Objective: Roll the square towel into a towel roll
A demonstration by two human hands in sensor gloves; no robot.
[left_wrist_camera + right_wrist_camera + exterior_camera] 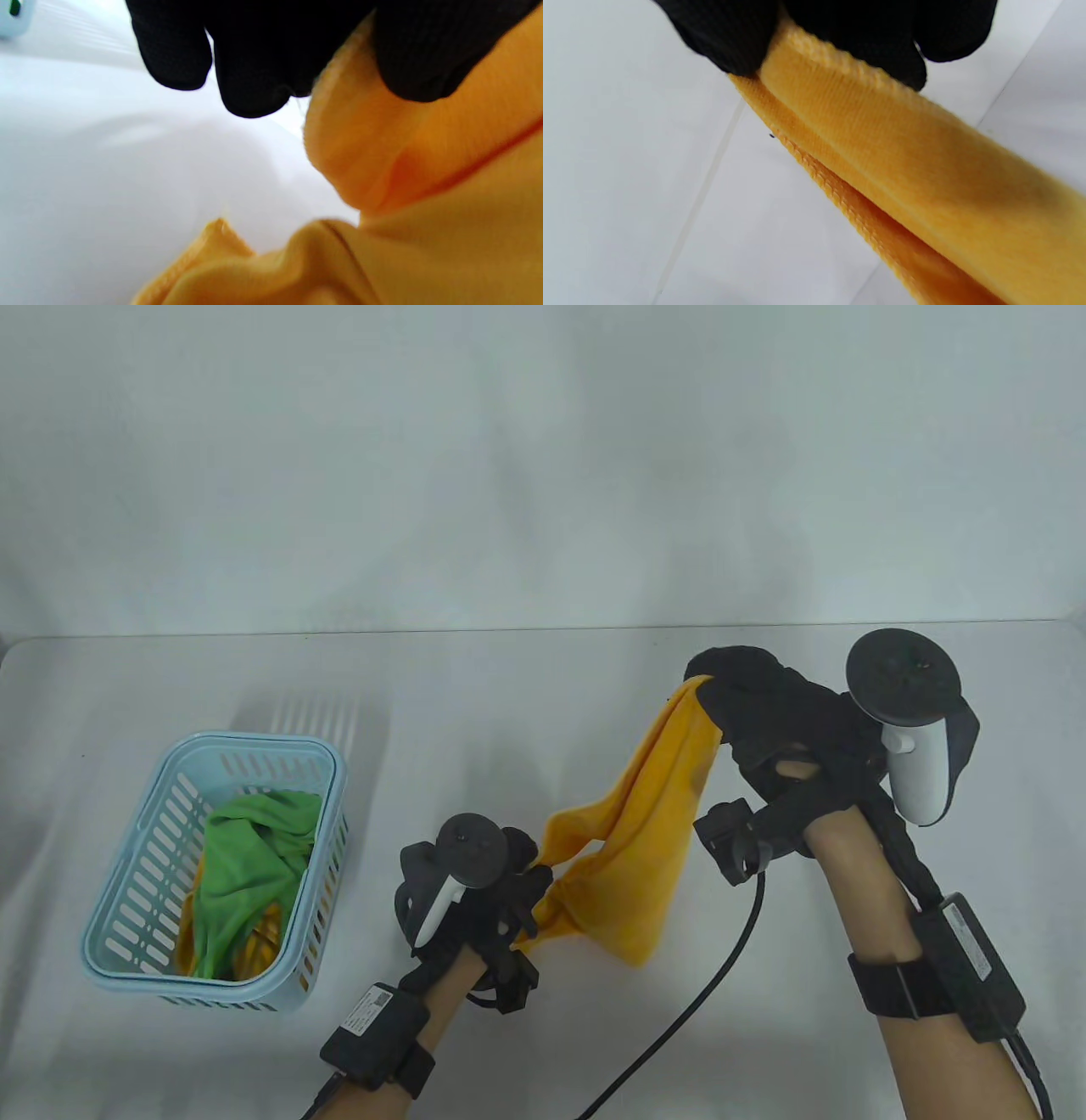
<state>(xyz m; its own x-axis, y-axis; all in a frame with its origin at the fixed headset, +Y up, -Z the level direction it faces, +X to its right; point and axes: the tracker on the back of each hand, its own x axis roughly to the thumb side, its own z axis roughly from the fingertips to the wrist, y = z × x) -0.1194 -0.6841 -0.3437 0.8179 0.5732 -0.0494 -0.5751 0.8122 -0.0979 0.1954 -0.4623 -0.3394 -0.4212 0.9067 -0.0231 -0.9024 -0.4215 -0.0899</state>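
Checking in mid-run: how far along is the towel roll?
Early stage. Done: the yellow towel is out of the blue basket, where a green cloth remains. In hand: the left hand and right hand each pinch a part of the towel's edge, holding it crumpled and sagging above the table; both grips look firm. Left: spread it flat, then roll; no rolling shows yet.
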